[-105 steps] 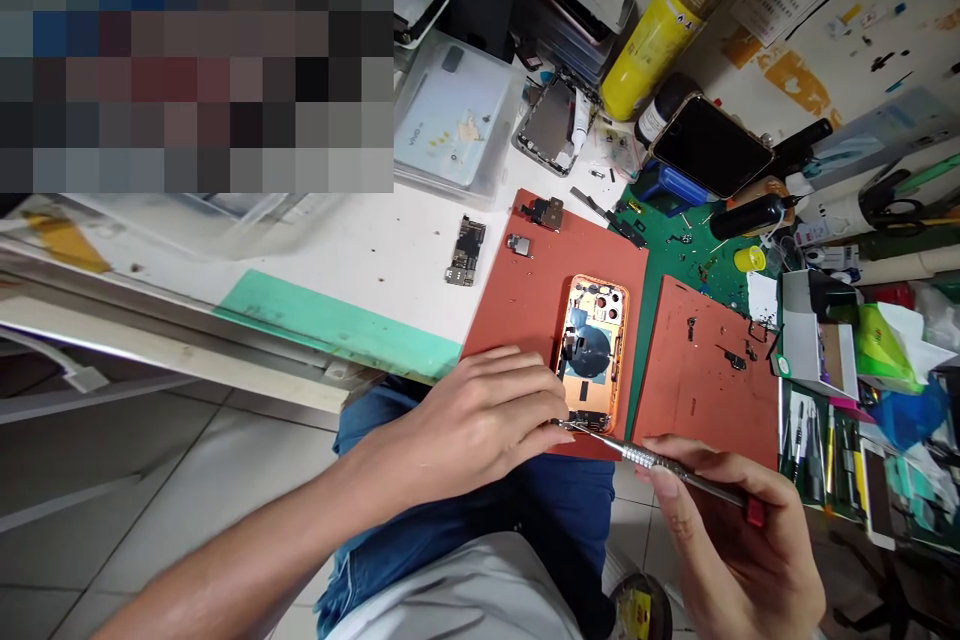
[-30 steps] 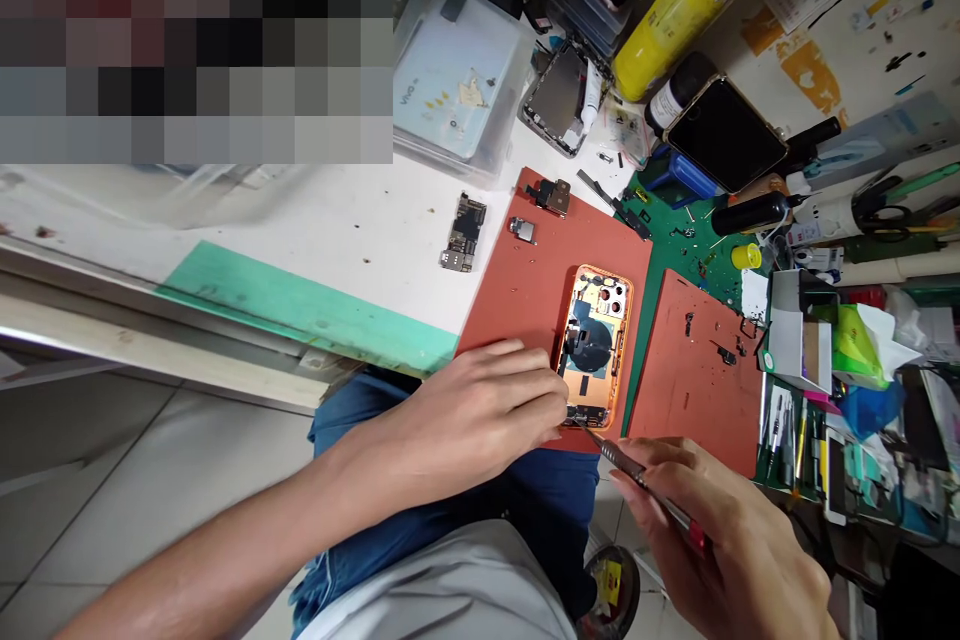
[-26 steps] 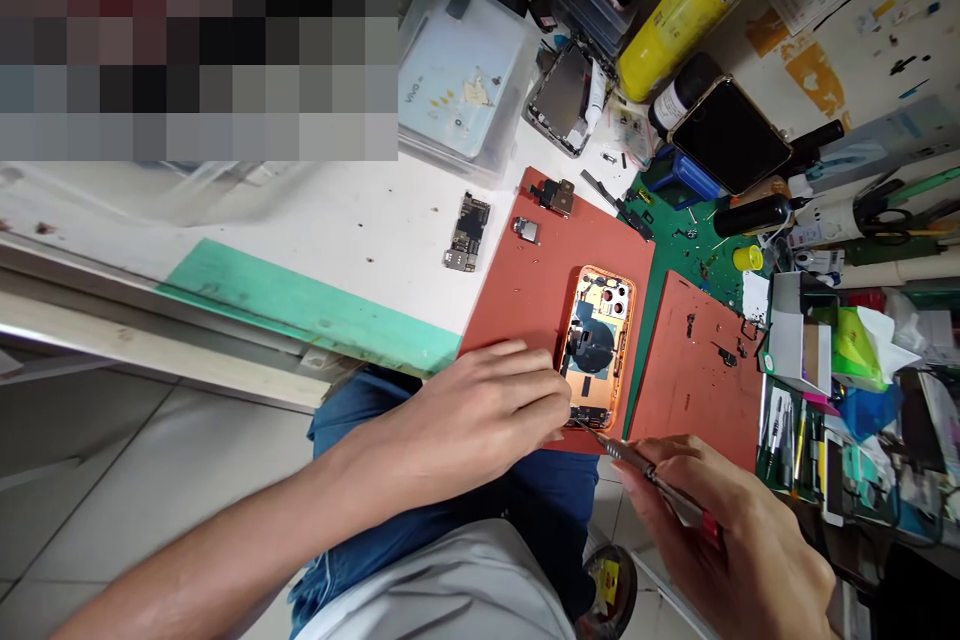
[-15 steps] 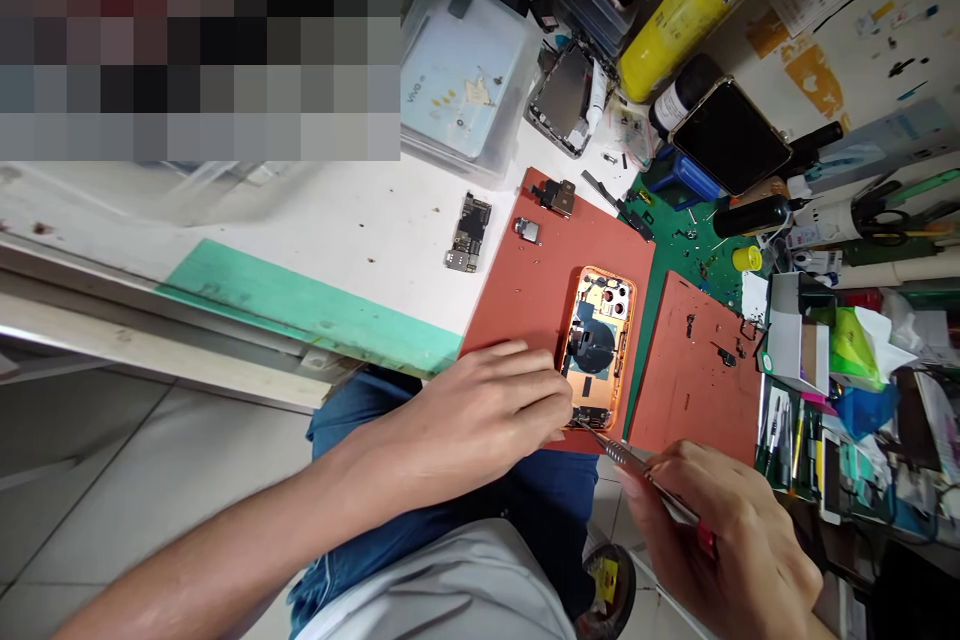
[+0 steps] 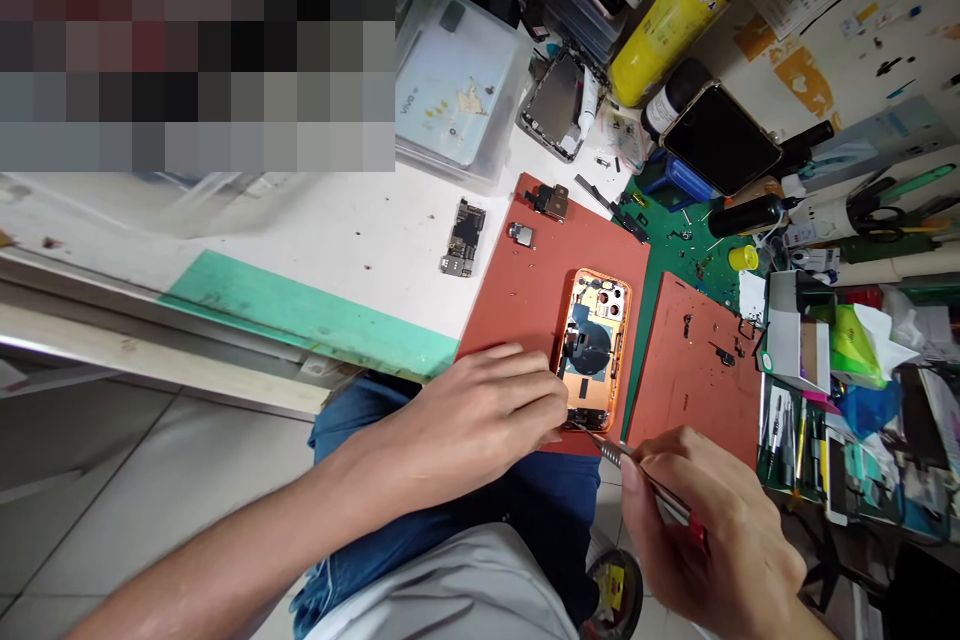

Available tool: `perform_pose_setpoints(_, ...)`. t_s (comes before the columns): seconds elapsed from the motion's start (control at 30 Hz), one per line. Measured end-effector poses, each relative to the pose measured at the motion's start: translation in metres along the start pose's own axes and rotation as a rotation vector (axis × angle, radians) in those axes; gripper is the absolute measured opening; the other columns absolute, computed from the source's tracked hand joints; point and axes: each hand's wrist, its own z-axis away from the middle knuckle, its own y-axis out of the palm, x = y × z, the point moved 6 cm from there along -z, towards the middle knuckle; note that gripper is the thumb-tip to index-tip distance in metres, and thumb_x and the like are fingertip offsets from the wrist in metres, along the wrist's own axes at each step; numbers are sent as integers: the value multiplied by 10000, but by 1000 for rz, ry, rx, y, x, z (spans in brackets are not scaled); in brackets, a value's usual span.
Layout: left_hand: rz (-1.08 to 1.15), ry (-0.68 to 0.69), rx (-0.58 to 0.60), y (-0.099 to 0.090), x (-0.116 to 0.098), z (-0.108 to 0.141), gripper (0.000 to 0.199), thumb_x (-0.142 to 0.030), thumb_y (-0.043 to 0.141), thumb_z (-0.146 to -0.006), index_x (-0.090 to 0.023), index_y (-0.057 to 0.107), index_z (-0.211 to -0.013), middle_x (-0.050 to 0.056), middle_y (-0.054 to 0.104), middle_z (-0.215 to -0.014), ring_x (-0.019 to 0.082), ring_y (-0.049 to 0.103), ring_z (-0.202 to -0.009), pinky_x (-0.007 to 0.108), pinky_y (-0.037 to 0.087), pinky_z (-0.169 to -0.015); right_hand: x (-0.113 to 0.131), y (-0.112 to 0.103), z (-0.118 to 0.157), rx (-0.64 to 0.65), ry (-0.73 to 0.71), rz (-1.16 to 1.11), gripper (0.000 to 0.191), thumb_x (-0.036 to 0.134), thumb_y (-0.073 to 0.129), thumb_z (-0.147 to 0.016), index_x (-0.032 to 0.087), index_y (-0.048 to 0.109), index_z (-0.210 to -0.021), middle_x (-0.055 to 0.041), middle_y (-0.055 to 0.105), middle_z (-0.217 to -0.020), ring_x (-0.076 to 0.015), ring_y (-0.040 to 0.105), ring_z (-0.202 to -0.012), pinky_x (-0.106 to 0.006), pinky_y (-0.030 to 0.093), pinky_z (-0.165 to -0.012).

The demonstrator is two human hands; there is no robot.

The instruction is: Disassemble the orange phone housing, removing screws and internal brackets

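Note:
An orange phone housing point(image 5: 592, 350) lies on a red-brown mat, its inside facing up with the dark round charging coil and small parts showing. My left hand point(image 5: 502, 400) is closed at its lower left edge, fingers bent against it and fingertips partly hidden. Between the fingers and thumb of my right hand point(image 5: 712, 510) are slim metal tweezers point(image 5: 611, 452) with a ribbed grip. Their tip touches the bottom end of the housing, near the dark parts there. A bit of red shows by my right palm.
A logic board point(image 5: 463, 238) lies on the white tabletop. On the mat point(image 5: 510, 295) sit a camera module point(image 5: 551, 201) and a small metal part point(image 5: 520, 234). A second mat point(image 5: 694, 380) bears tiny parts. Pens, a propped phone point(image 5: 721, 138) and a yellow can point(image 5: 660, 20) stand beyond.
The view has shifted slightly. The tweezers' tip stays at the housing's bottom end, and my right hand has moved a little to the left. My left hand keeps its place on the housing.

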Motion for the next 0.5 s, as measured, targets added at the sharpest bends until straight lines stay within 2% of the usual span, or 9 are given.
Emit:
perform_pose_setpoints(0.13,1,1,2,0,1,0,213,-54,531,-1050,-175,646,-916,46,757,-944,188,626,-814,337,489,-750,-2,3,0,47,41,-12,234,34,688,-944,185,611,-1105,3,649,-715,-140,572,-567,-292,476,-509)
perform_pose_setpoints(0.33,11,-23,0,0,1,1,207,-160,518,-1107,-173,663,-961,38,747,-911,186,602,-779,341,470,-720,-1,4,2,10,13,-37,261,-8,671,-929,149,605,-1127,-35,675,-767,-152,613,-631,-306,520,-566)
perform_pose_setpoints(0.5,24,-22,4,1,2,1,201,-138,537,-1092,-177,650,-930,35,738,-916,182,596,-777,337,467,-723,-1,3,2,-10,-3,-19,246,-11,696,-925,140,615,-1101,-19,657,-729,-138,566,-609,-295,490,-543)
